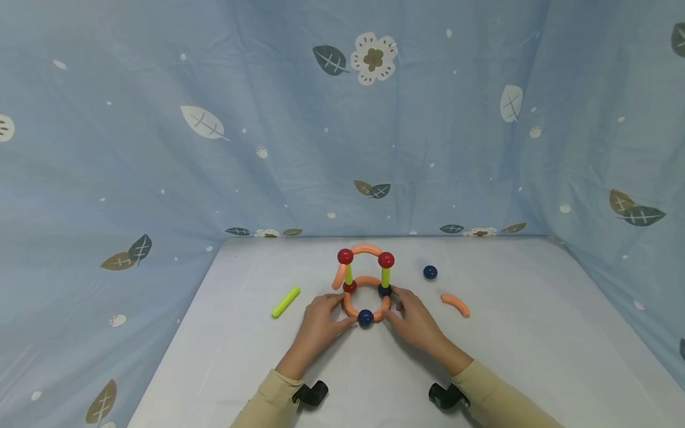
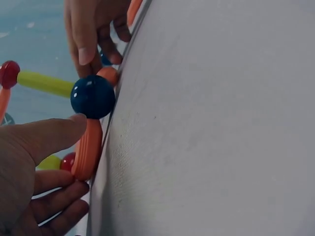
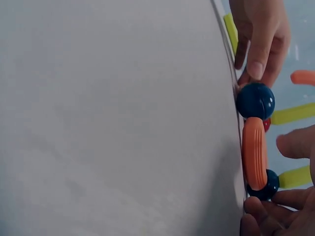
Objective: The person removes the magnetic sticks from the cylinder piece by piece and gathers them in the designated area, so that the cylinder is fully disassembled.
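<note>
A magnetic rod-and-ball structure stands on the table. Its base ring of orange curved rods (image 1: 367, 280) joins a front blue ball (image 1: 365, 317), a rear-left red ball (image 1: 349, 286) and a rear-right blue ball (image 1: 384, 290). Two yellow-green rods (image 1: 385, 277) rise to red balls (image 1: 345, 256), linked by an orange arc; another arc hangs from the left one. My left hand (image 1: 323, 321) holds the ring's left arc (image 2: 88, 150), thumb beside the front ball. My right hand (image 1: 416, 321) has its fingers at the rear-right ball; its thumb looks apart from the right arc (image 3: 254, 152).
A loose yellow-green rod (image 1: 286, 302) lies left of the structure. To the right are a loose blue ball (image 1: 430, 272) and an orange curved rod (image 1: 455, 305). Behind the white table (image 1: 535, 333) hangs a blue patterned curtain (image 1: 428, 119).
</note>
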The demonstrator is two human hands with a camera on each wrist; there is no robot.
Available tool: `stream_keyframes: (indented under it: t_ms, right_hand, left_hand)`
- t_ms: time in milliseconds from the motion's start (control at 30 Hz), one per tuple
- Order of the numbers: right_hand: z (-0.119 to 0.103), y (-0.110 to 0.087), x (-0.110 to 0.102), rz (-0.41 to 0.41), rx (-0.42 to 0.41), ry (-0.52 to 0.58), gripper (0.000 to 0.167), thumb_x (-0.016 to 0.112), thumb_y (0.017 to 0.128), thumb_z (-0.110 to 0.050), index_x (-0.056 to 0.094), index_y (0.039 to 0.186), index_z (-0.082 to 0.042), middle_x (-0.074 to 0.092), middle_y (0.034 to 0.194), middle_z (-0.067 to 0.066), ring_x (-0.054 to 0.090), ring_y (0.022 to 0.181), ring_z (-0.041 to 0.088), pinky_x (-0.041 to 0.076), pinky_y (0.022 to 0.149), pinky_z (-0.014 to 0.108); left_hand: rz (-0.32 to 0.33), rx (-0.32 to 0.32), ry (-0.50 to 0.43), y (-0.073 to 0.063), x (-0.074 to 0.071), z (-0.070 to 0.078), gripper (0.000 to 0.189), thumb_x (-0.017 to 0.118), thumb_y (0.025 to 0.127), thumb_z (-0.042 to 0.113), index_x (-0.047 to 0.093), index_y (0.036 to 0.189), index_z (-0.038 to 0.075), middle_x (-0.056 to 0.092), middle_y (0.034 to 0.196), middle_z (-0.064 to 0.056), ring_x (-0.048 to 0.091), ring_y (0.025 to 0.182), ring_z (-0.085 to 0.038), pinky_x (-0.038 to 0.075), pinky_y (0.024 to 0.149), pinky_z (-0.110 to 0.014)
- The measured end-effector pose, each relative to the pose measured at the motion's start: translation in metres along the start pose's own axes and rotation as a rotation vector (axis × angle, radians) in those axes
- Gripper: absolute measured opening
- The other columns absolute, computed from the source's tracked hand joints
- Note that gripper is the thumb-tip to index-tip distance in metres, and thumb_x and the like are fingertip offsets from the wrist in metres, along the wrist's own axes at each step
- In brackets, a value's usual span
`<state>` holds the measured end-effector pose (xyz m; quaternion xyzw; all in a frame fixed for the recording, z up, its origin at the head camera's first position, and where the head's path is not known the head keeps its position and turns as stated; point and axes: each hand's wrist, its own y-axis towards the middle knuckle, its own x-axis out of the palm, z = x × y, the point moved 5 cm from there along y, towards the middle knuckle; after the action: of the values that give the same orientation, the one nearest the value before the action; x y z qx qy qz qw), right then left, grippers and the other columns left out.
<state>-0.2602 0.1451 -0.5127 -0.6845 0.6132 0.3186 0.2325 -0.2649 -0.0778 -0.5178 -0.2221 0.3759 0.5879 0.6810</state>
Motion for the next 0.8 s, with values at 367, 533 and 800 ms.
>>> stream_keyframes:
  t_ms: [367, 533, 800]
  right_hand:
    - [0.004, 0.011, -0.005, 0.003, -0.001, 0.046, 0.048, 0.058, 0.105, -0.025, 0.052, 0.146, -0.001, 0.062, 0.123, 0.012, 0.053, 0.092, 0.021, 0.047, 0.078, 0.037]
    - [0.006, 0.010, -0.005, 0.004, -0.006, 0.058, 0.047, 0.059, 0.104, -0.023, 0.052, 0.146, -0.001, 0.061, 0.120, 0.011, 0.053, 0.092, 0.020, 0.047, 0.078, 0.037]
    - [0.007, -0.001, -0.002, 0.015, 0.037, 0.082, 0.042, 0.067, 0.099, -0.019, 0.057, 0.138, -0.006, 0.060, 0.121, 0.007, 0.058, 0.098, 0.017, 0.052, 0.084, 0.037]
  left_hand:
    - [-0.025, -0.007, -0.045, -0.011, -0.001, 0.008, 0.047, 0.082, 0.087, 0.029, 0.070, 0.127, 0.007, 0.070, 0.124, -0.008, 0.061, 0.119, -0.028, 0.050, 0.101, -0.047]
    - [0.027, -0.022, -0.059, -0.011, -0.003, 0.003, 0.035, 0.081, 0.088, 0.023, 0.072, 0.119, 0.009, 0.070, 0.116, -0.005, 0.063, 0.112, -0.024, 0.053, 0.097, -0.044]
    - [0.104, -0.021, -0.079, 0.000, -0.013, -0.010, 0.028, 0.079, 0.090, 0.020, 0.072, 0.115, 0.009, 0.071, 0.113, -0.005, 0.065, 0.105, -0.021, 0.055, 0.091, -0.042]
